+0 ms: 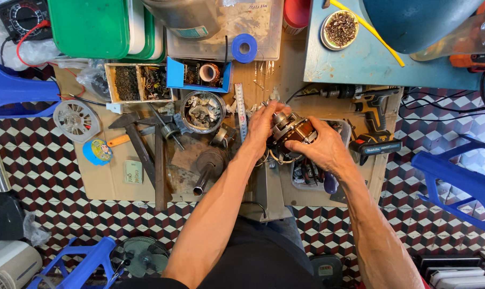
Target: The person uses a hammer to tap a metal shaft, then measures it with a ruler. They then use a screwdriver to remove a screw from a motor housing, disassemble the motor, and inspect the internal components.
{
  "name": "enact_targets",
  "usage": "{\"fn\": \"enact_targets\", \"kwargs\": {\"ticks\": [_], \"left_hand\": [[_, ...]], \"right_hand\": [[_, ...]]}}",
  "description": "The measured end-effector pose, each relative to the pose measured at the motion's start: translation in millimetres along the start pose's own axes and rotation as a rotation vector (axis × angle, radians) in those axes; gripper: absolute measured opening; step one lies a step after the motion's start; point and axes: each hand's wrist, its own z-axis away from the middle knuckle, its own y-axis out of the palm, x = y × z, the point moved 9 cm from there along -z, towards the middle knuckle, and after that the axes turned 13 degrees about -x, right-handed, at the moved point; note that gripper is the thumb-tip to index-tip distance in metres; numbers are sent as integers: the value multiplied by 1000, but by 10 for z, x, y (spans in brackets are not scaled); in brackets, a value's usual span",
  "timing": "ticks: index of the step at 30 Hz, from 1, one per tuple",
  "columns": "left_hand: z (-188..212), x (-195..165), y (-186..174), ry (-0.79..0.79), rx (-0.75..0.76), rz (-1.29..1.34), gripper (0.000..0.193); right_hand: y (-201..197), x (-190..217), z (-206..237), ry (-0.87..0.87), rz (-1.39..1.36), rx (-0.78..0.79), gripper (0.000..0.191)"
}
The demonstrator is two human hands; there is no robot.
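Note:
A small electric motor [291, 130] with brown copper windings and a metal end cap is held between both hands above a cardboard sheet [100, 182] on the floor. My left hand [264, 126] grips its left end, fingers wrapped over the metal cap. My right hand [320, 147] holds it from the right, thumb and fingers pressed on the winding body. Thin wires hang below the motor.
A cordless drill [376, 140] lies right of the hands. A hammer [138, 142], a round tin of parts [202, 111], a measuring tape strip [241, 107], a fan grille [75, 120] and a metal shaft [205, 171] lie to the left. Blue stools [461, 176] stand on both sides.

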Motion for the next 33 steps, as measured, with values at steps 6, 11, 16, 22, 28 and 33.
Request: {"fn": "enact_targets", "kwargs": {"ticks": [6,11,16,22,28,33], "left_hand": [[15,-39,-55,-46,34,239,50],[-66,-10,-96,-70,-12,214,46],[-114,-52,-175,-43,-52,200,38],[-140,-61,-223,-53,-110,167,38],[-174,-86,-320,-79,-222,105,41],[-123,-91,-341,-86,-274,105,40]], "right_hand": [[-22,54,0,27,-7,0,107],[0,42,19,-54,56,-65,107],[19,99,51,-88,27,-99,109],[10,61,84,82,29,-5,101],[3,151,126,6,29,-69,97],[8,150,138,-20,-15,-73,96]]}}
